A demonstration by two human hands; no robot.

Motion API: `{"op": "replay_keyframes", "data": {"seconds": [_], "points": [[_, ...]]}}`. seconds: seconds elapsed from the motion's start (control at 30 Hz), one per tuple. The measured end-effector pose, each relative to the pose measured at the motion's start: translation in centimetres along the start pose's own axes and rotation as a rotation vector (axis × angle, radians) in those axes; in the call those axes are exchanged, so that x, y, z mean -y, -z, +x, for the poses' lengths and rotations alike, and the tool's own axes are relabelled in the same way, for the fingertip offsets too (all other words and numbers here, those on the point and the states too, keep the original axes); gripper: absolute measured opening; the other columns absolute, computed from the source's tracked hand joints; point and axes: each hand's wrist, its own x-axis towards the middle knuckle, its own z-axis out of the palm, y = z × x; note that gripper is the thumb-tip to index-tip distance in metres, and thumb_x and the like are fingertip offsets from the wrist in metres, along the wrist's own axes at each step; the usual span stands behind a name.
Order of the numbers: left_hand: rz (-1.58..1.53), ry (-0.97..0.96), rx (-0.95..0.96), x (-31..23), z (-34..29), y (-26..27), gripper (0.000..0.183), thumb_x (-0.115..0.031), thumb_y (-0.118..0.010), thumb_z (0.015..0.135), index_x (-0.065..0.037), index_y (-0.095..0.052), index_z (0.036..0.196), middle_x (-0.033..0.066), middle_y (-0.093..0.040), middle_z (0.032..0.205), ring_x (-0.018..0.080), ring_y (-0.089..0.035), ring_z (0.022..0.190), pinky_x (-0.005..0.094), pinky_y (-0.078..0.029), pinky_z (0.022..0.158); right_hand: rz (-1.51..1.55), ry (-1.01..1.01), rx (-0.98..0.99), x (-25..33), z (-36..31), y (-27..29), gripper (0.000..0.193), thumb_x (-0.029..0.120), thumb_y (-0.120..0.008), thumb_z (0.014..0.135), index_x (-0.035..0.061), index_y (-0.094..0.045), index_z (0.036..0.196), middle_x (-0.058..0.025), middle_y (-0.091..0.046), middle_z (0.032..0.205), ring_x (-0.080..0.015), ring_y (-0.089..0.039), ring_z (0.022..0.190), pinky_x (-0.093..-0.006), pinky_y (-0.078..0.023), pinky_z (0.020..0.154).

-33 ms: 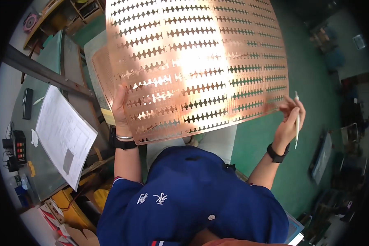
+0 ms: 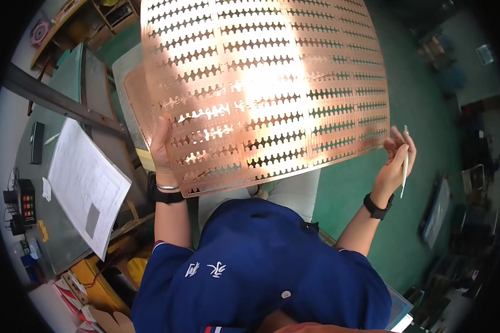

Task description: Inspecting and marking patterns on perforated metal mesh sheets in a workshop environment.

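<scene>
A large copper-coloured sheet [image 2: 272, 83], pierced with rows of toothed slots, is held up in front of me, bright glare across its middle. My left hand [image 2: 162, 147] is closed on its left edge, the thumb on the face and the other fingers hidden behind. Beside the lower right corner is my right hand [image 2: 395, 161], with curled fingers around a slim white pen-shaped tool [image 2: 404, 172]. The tool points up and down, with a narrow tip at its upper end. Those fingertips look just off the sheet's edge.
A similar copper sheet [image 2: 136, 100] lies behind on a pale surface at left. On the glass-topped table [image 2: 55, 233] are a printed paper sheet [image 2: 89, 188], a black box with red buttons [image 2: 25, 200] and a dark oblong case [image 2: 37, 142]. A metal bar [image 2: 61, 100] crosses above the table.
My right hand has shifted slightly right, its fingers drawing away from the sheet's corner with the white tool. The sheet has moved a little to the left.
</scene>
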Motion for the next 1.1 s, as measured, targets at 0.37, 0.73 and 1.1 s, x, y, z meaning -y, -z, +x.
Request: {"op": "replay_keyframes", "data": {"seconds": [0.37, 0.73, 1.1], "points": [[-0.098, 0.054, 0.022, 0.8, -0.2, -0.1, 0.056, -0.037, -0.037, 0.096, 0.003, -0.032, 0.134, 0.0242, -0.053, 0.12, 0.0317, -0.063, 0.096, 0.0421, -0.057, 0.075, 0.357, -0.37, -0.187, -6.3, 1.2, 5.9, 0.044, 0.024, -0.037, 0.099, -0.0015, -0.033, 0.134, -0.0208, -0.048, 0.128, -0.027, -0.049, 0.117, -0.0336, -0.042, 0.097], [-0.079, 0.111, 0.078, 0.6, -0.3, 1.0, 0.056, -0.039, -0.035, 0.096, 0.002, -0.032, 0.135, 0.0235, -0.049, 0.125, 0.0333, -0.058, 0.105, 0.0461, -0.053, 0.084, 0.584, -0.569, -0.054, -5.4, 1.2, 6.2, 0.043, 0.02, -0.041, 0.098, -0.0026, -0.036, 0.134, -0.0154, -0.051, 0.126, -0.0185, -0.055, 0.109, -0.0309, -0.049, 0.09], [-0.098, 0.16, 0.096, 1.1, -0.2, 2.9, 0.051, -0.036, -0.031, 0.098, -0.001, -0.035, 0.135, 0.0208, -0.042, 0.134, 0.0351, -0.047, 0.119, 0.0507, -0.042, 0.096, 0.455, -0.492, 0.277, -4.0, 2.8, 8.4, 0.045, 0.027, -0.051, 0.092, -0.0069, -0.049, 0.122, -0.0157, -0.06, 0.114, -0.0187, -0.061, 0.099, -0.0296, -0.049, 0.085]]}}
